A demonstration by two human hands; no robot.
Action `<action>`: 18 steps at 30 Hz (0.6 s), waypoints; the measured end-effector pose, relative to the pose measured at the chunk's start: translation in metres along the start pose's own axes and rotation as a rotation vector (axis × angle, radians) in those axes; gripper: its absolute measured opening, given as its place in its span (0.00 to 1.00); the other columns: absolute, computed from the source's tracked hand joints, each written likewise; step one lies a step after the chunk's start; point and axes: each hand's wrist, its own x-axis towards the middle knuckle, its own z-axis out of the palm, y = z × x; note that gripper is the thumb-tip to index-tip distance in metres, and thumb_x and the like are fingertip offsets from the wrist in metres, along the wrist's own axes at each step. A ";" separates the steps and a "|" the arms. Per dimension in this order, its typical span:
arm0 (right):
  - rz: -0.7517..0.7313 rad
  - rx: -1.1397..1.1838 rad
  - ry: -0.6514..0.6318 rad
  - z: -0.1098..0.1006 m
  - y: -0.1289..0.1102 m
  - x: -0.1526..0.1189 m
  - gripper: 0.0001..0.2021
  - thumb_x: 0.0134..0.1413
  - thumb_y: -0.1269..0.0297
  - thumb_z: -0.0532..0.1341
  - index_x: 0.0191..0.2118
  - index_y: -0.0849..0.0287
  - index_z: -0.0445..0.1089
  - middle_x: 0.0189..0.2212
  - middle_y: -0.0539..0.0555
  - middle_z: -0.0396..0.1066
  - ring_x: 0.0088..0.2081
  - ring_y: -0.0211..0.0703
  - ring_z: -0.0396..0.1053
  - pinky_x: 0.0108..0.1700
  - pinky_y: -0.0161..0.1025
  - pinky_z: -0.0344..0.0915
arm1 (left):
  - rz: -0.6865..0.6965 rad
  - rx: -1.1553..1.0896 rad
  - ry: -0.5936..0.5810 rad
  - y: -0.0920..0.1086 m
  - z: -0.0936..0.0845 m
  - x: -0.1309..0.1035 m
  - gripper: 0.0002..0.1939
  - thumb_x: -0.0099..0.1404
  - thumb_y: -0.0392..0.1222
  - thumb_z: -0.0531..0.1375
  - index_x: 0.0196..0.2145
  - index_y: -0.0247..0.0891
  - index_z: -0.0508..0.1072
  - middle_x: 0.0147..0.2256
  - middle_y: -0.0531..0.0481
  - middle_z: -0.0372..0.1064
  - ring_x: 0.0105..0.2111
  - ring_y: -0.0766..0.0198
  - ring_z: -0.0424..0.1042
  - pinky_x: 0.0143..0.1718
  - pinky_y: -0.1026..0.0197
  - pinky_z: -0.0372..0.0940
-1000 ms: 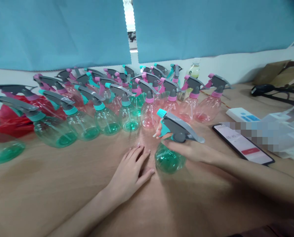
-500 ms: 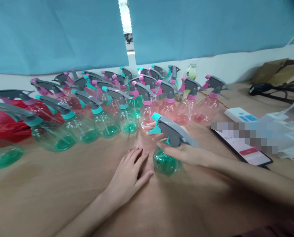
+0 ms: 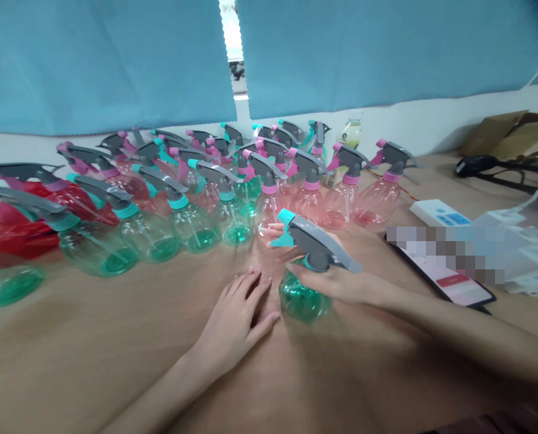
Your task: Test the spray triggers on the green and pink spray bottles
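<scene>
My left hand (image 3: pixel 239 319) lies on the wooden table (image 3: pixel 160 349) with its fingers apart and nothing in it. To its right, my right hand (image 3: pixel 336 282) is around the neck of a green spray bottle (image 3: pixel 303 296), which stands upright with a grey and turquoise trigger head. Part of the right fingers shows behind that bottle. Beyond both hands stand rows of spray bottles: green ones such as this bottle (image 3: pixel 195 228) at the front left, and pink ones such as this bottle (image 3: pixel 379 199) at the right end.
Right of my right hand lie a phone (image 3: pixel 465 289), a white box (image 3: pixel 435 211) and clear plastic packaging (image 3: pixel 522 229). A black cable (image 3: pixel 481 166) and a cardboard box (image 3: pixel 503 132) are further back. Red plastic (image 3: pixel 20 232) lies at the left. Blue sheeting (image 3: pixel 115 66) covers the wall.
</scene>
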 end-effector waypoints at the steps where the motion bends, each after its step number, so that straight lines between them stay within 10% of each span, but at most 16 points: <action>1: -0.008 -0.015 0.004 0.000 -0.001 0.001 0.24 0.53 0.74 0.58 0.56 0.54 0.59 0.57 0.54 0.67 0.46 0.40 0.75 0.48 0.39 0.75 | -0.001 0.000 -0.010 0.000 0.000 0.000 0.26 0.71 0.53 0.54 0.61 0.37 0.62 0.62 0.36 0.59 0.62 0.45 0.56 0.60 0.39 0.55; 10: 0.009 -0.067 0.048 0.018 0.000 0.012 0.24 0.51 0.70 0.58 0.55 0.55 0.60 0.49 0.56 0.72 0.44 0.45 0.76 0.45 0.43 0.76 | -0.018 -0.193 -0.061 0.008 -0.014 -0.007 0.32 0.67 0.53 0.59 0.63 0.37 0.56 0.62 0.36 0.56 0.62 0.45 0.56 0.60 0.41 0.56; 18: -0.059 0.024 -0.033 0.076 -0.005 0.037 0.20 0.51 0.71 0.59 0.50 0.56 0.61 0.46 0.55 0.73 0.38 0.39 0.75 0.45 0.43 0.75 | -0.194 -0.388 0.083 -0.002 -0.043 -0.051 0.30 0.66 0.50 0.60 0.61 0.45 0.53 0.56 0.41 0.63 0.55 0.46 0.65 0.53 0.42 0.64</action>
